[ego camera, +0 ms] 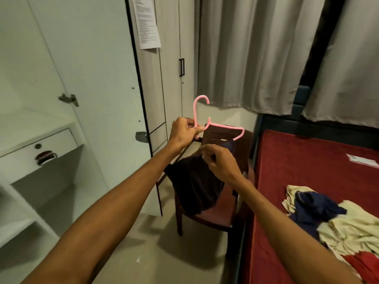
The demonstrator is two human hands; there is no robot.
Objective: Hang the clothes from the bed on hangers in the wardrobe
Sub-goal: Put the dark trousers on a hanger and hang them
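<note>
between the two hands, a pink hanger (223, 126) stands hook up, its neck pinched by the left hand (184, 131). just below, the right hand (220, 163) pinches the edge of a dark garment (192, 185) that droops under the fingers over a chair (215, 219). best, i judge, to keep the hanger level and slide its free arm into the cloth's opening. right of the fingers, more clothes (338, 224) lie heaped on the red bed (307, 165); left stands the open wardrobe (61, 78).
</note>
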